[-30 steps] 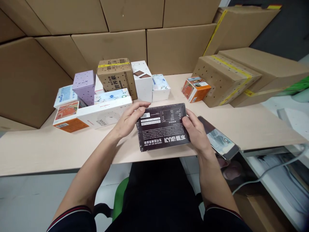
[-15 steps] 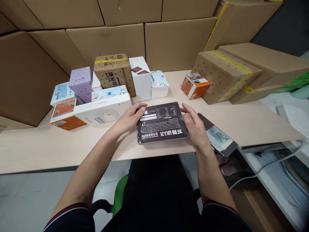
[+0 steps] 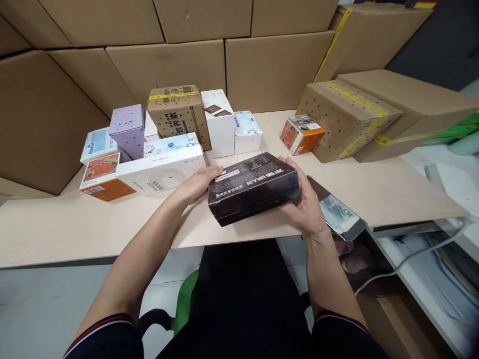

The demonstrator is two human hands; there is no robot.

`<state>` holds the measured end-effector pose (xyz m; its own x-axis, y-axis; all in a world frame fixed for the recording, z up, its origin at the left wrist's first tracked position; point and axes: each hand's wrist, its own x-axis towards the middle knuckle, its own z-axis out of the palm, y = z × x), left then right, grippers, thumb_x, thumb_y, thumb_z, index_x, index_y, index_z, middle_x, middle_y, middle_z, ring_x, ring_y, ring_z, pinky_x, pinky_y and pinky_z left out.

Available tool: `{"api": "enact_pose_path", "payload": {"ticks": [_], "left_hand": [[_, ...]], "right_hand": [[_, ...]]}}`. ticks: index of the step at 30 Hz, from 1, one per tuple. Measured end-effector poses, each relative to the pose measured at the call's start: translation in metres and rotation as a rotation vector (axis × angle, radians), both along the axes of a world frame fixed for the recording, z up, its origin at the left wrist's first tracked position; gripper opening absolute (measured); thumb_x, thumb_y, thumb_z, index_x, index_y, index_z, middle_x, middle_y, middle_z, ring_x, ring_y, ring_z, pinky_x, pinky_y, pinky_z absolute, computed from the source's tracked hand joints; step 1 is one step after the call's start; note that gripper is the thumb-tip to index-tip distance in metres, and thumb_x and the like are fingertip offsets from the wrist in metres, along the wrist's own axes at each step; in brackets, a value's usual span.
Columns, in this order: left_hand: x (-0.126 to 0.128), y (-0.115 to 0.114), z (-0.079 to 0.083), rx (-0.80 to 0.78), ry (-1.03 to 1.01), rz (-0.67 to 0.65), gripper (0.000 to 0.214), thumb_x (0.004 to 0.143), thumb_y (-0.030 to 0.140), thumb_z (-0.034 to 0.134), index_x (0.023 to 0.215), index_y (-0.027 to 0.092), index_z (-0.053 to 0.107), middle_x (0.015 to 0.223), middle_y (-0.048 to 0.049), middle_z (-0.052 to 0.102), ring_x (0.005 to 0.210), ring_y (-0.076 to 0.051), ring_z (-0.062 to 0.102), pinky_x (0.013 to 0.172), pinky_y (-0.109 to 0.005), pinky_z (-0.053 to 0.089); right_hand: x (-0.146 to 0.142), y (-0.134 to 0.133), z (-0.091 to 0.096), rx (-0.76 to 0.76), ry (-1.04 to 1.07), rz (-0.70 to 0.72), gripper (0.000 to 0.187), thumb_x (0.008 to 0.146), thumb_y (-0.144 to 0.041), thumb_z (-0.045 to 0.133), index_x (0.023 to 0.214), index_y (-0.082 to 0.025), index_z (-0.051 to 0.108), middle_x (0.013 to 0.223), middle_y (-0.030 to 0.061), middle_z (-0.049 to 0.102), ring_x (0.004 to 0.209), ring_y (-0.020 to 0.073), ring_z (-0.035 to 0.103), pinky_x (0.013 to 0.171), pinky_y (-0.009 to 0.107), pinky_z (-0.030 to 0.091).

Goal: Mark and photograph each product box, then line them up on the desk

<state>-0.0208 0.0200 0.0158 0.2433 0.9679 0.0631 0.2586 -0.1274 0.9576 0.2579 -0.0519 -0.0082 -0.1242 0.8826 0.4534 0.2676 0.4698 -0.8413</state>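
Pale smooth desk [image 3: 374,189], glossy black box [image 3: 254,189]

Both hands [image 3: 200,183] grip the tilted black box [image 3: 254,188].

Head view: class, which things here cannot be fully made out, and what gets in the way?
All in the head view:
The black box: its underside faces away from the camera, and its label print is too small to read.
The right hand: some fingers are hidden behind the black box.
The flat dark item: partly covered by the right hand, so it cannot be identified.
The green object: cut off by the right edge.
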Motion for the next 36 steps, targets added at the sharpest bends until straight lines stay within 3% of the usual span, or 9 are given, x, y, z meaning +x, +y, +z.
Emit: {"api": "enact_pose_path", "payload": {"ticks": [4, 7, 10, 15, 19, 26, 30, 34, 36], "left_hand": [[-0.003, -0.004, 0.011, -0.250, 0.033, -0.060, 0.051, 0.091, 0.069, 0.060, 0.091, 0.020, 0.072, 0.078, -0.0076, 0.073, 0.069, -0.023, 0.067, 0.057, -0.032, 0.052], [-0.002, -0.008, 0.020, -0.342, 0.094, -0.021, 0.058, 0.092, 0.074, 0.054, 0.096, 0.019, 0.072, 0.074, -0.0065, 0.070, 0.061, -0.019, 0.063, 0.052, -0.027, 0.045], [-0.003, -0.009, 0.020, -0.341, 0.087, 0.008, 0.063, 0.093, 0.078, 0.048, 0.086, 0.019, 0.069, 0.058, -0.0035, 0.060, 0.051, -0.016, 0.056, 0.048, -0.025, 0.040], [-0.004, -0.006, 0.015, -0.323, 0.063, -0.014, 0.069, 0.095, 0.079, 0.040, 0.064, 0.020, 0.059, 0.045, -0.0012, 0.050, 0.039, -0.013, 0.046, 0.042, -0.024, 0.035], [-0.001, -0.010, 0.023, -0.218, 0.013, 0.082, 0.067, 0.094, 0.079, 0.041, 0.073, 0.019, 0.064, 0.048, -0.0001, 0.051, 0.039, -0.012, 0.043, 0.039, -0.024, 0.032], [-0.003, -0.018, 0.032, 0.048, 0.019, 0.195, 0.075, 0.098, 0.078, 0.035, 0.114, 0.015, 0.073, 0.069, -0.0046, 0.065, 0.049, -0.012, 0.051, 0.045, -0.025, 0.036], [-0.018, -0.020, 0.042, 0.039, 0.165, -0.042, 0.085, 0.097, 0.081, 0.030, 0.141, 0.015, 0.060, 0.090, -0.0104, 0.072, 0.068, -0.017, 0.064, 0.058, -0.027, 0.047], [-0.032, -0.020, 0.050, 0.059, 0.294, -0.376, 0.093, 0.078, 0.066, 0.079, 0.153, 0.025, 0.044, 0.130, -0.0124, 0.068, 0.107, -0.027, 0.067, 0.082, -0.033, 0.054], [-0.035, -0.019, 0.048, 0.060, 0.339, -0.459, 0.095, 0.070, 0.055, 0.089, 0.150, 0.027, 0.045, 0.134, -0.0121, 0.065, 0.113, -0.029, 0.065, 0.086, -0.036, 0.054]], "right_hand": [[-0.001, 0.003, -0.009, -0.007, 0.021, -0.034, 0.084, 0.082, -0.032, 0.076, 0.159, -0.029, 0.043, 0.162, 0.0089, 0.049, 0.144, 0.0328, 0.052, 0.118, 0.054, 0.046], [-0.003, 0.006, -0.018, -0.064, 0.077, -0.038, 0.076, 0.086, -0.037, 0.074, 0.157, -0.029, 0.047, 0.136, 0.0102, 0.066, 0.108, 0.0262, 0.069, 0.091, 0.044, 0.061], [-0.006, 0.007, -0.021, -0.121, 0.088, -0.035, 0.068, 0.090, -0.039, 0.072, 0.154, -0.030, 0.049, 0.097, 0.0028, 0.069, 0.073, 0.0175, 0.061, 0.067, 0.035, 0.055], [-0.008, 0.007, -0.014, -0.120, -0.033, -0.161, 0.051, 0.092, -0.044, 0.070, 0.140, -0.026, 0.061, 0.067, -0.0066, 0.051, 0.055, 0.0125, 0.041, 0.057, 0.031, 0.043], [-0.011, 0.008, -0.007, -0.085, -0.129, -0.239, 0.043, 0.095, -0.048, 0.065, 0.131, -0.023, 0.066, 0.062, -0.0080, 0.045, 0.053, 0.0119, 0.039, 0.058, 0.030, 0.041], [-0.013, 0.008, -0.012, -0.042, -0.160, -0.365, 0.043, 0.094, -0.055, 0.066, 0.115, -0.019, 0.073, 0.087, 0.0015, 0.068, 0.055, 0.0099, 0.045, 0.061, 0.029, 0.044], [-0.013, 0.009, -0.016, -0.019, -0.198, -0.400, 0.041, 0.094, -0.056, 0.065, 0.109, -0.019, 0.075, 0.087, 0.0033, 0.072, 0.062, 0.0129, 0.054, 0.066, 0.030, 0.046], [-0.013, 0.009, -0.014, -0.014, -0.216, -0.391, 0.039, 0.095, -0.054, 0.064, 0.106, -0.019, 0.075, 0.086, 0.0034, 0.074, 0.062, 0.0131, 0.055, 0.067, 0.030, 0.046], [-0.012, 0.010, -0.012, -0.008, -0.234, -0.391, 0.037, 0.096, -0.052, 0.063, 0.103, -0.018, 0.075, 0.083, 0.0026, 0.072, 0.060, 0.0127, 0.053, 0.065, 0.030, 0.045]]}}
